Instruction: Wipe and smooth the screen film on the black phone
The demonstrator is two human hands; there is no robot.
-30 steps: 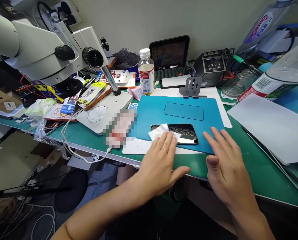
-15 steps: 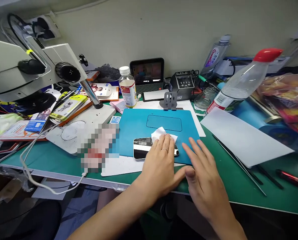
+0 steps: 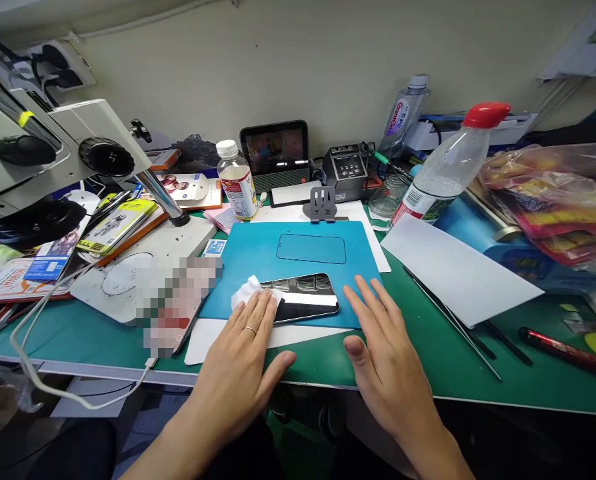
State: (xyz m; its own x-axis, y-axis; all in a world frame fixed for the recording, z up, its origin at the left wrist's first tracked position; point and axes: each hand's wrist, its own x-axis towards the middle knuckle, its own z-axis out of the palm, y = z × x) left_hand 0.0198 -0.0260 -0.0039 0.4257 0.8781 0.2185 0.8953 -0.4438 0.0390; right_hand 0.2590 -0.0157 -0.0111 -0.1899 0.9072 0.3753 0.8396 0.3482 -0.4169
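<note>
A phone with a glossy, mirror-like face (image 3: 311,293) lies on the blue mat (image 3: 238,250), in front of a drawn phone outline. My left hand (image 3: 243,343), a ring on one finger, has its fingers pressed together over a crumpled white wipe (image 3: 248,290), holding it down at the phone's left end. Its thumb sticks out to the right. The wipe and fingertips cover that end of the phone. My right hand (image 3: 385,350) is open and empty just right of the phone, fingers apart, not touching it.
At left stands a microscope (image 3: 105,157); a partly blurred phone (image 3: 198,283) with a white cable lies before it. A drink bottle (image 3: 238,180), a screen device (image 3: 275,147) and a black box (image 3: 345,170) line the back. Right are a red-capped bottle (image 3: 448,167), white sheet (image 3: 458,267) and tweezers (image 3: 453,320).
My left hand has slid the wipe from the right part of the phone to its left end, baring the right part. The right hand stays open beside it. The view has shifted right.
</note>
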